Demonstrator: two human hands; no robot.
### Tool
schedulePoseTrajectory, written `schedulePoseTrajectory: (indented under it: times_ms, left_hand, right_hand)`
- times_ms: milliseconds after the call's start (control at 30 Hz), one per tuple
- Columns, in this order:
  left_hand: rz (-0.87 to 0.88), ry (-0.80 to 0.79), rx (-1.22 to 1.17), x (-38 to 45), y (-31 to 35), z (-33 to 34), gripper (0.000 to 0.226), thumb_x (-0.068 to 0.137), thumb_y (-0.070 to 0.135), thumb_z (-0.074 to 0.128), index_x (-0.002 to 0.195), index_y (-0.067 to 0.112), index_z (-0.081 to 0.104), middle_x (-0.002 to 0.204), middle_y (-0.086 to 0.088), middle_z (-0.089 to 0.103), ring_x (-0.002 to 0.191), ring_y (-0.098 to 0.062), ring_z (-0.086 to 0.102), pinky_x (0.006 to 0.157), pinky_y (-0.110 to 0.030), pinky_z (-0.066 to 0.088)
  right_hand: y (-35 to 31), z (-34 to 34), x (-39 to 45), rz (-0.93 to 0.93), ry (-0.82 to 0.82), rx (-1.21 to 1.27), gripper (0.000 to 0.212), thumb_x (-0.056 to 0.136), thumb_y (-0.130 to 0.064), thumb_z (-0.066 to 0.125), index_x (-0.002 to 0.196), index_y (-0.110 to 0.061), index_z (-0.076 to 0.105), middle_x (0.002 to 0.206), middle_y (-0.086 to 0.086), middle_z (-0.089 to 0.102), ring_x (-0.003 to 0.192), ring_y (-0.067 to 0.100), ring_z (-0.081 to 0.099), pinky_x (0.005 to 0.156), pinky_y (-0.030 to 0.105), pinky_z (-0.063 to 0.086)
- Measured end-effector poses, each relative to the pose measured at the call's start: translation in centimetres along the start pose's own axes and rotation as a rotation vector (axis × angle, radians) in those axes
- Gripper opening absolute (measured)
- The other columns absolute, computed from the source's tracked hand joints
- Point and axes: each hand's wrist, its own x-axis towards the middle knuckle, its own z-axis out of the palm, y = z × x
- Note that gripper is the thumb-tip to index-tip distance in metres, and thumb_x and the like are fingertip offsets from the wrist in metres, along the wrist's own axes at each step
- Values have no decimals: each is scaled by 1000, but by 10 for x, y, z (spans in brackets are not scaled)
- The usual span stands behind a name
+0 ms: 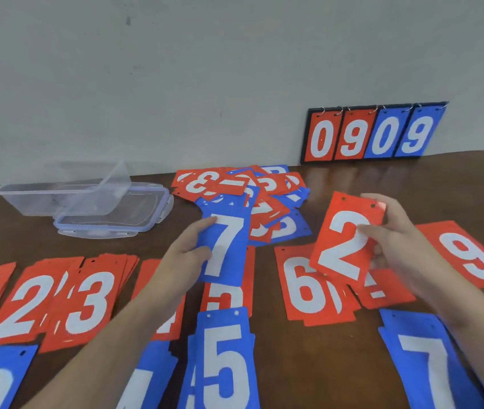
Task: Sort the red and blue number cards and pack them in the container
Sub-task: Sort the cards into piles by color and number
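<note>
A blue number-7 card (225,250) is pinched by the left hand (189,246), a red number-2 card (346,237) by the right hand (394,231). Each is best laid squarely on its matching pile: the blue 7 stack (429,364) below the right fingers, the red 2 stack (25,308) far left of the left fingers.

both bare forearms reach forward over the table. the left hand (189,246) pinches a card, thumb on top, fingers curled beneath. the right hand (394,231) grips another card, thumb across its face, fingers behind.
</note>
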Motion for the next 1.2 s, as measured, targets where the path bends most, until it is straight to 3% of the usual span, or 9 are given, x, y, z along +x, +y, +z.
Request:
schedulePoseTrajectory:
  times_ms: [100, 233, 400, 500, 633, 833, 933, 1067, 1200]
  left_hand:
    - [-15, -88, 83, -12, 5, 29, 43, 106, 14, 44, 121, 49, 64, 121, 28, 51, 92, 0, 71, 76, -35, 61]
    - [-9, -217, 192, -17, 5, 62, 42, 103, 16, 54, 127, 50, 60, 133, 22, 53, 103, 3, 66, 80, -26, 60]
    - [-12, -403, 156, -28, 5, 111, 100, 89, -3, 70, 149, 56, 15, 106, 18, 69, 91, -4, 72, 73, -28, 61]
    - [-31, -492, 118, -33, 6, 146, 117, 85, -11, 69, 149, 58, 0, 113, 15, 67, 87, 2, 71, 65, -23, 58]
    - [-60, -566, 169, -36, 8, 182, 109, 83, -6, 74, 153, 53, 15, 131, 15, 62, 105, -7, 70, 89, -43, 60]
    - [-11, -615, 315, -33, 4, 217, 64, 88, 12, 72, 140, 38, 46, 130, 6, 62, 106, -12, 68, 91, -35, 59]
    - [98, -672, 492, -46, 5, 228, 56, 96, 23, 66, 146, 35, 43, 108, 11, 64, 89, -5, 66, 70, -13, 52]
    - [346, -659, 910, -50, 1, 233, 65, 94, 41, 65, 151, 41, 33, 84, 2, 61, 74, -9, 60, 57, -23, 43]
    - [440, -614, 1053, -49, 3, 225, 63, 89, 56, 66, 145, 43, 41, 81, 12, 56, 74, -6, 51, 55, -17, 34]
  right_hand:
    - [5, -29, -16, 22, 99, 42, 40, 100, -6, 52, 120, -40, 58, 109, 4, 69, 85, 20, 70, 62, 37, 58]
    - [12, -69, -40, 32, 203, 36, 35, 98, -6, 56, 118, -34, 61, 110, 6, 68, 92, 25, 69, 66, 38, 56]
    - [27, -110, -66, 67, 307, 43, 31, 98, -4, 58, 117, -29, 60, 111, 3, 68, 97, 25, 70, 71, 42, 58]
    - [36, -130, -79, 84, 343, 65, 31, 98, -4, 58, 117, -28, 59, 117, 4, 68, 100, 27, 70, 73, 44, 59]
    - [43, -150, -97, 101, 388, 54, 30, 99, -5, 57, 121, -25, 57, 111, 2, 68, 93, 21, 71, 65, 37, 59]
    - [51, -170, -116, 135, 436, 35, 29, 98, -8, 60, 120, -27, 57, 108, 2, 70, 90, 19, 73, 67, 38, 59]
    - [53, -175, -126, 139, 448, 46, 30, 98, -8, 60, 123, -25, 56, 108, 2, 70, 90, 19, 73, 65, 37, 60]
    - [58, -177, -136, 142, 471, 60, 31, 97, -5, 60, 122, -25, 57, 107, 4, 70, 84, 16, 72, 56, 30, 56]
    - [55, -169, -136, 149, 463, 50, 30, 97, -5, 60, 120, -25, 57, 108, 7, 70, 83, 19, 71, 54, 29, 56]
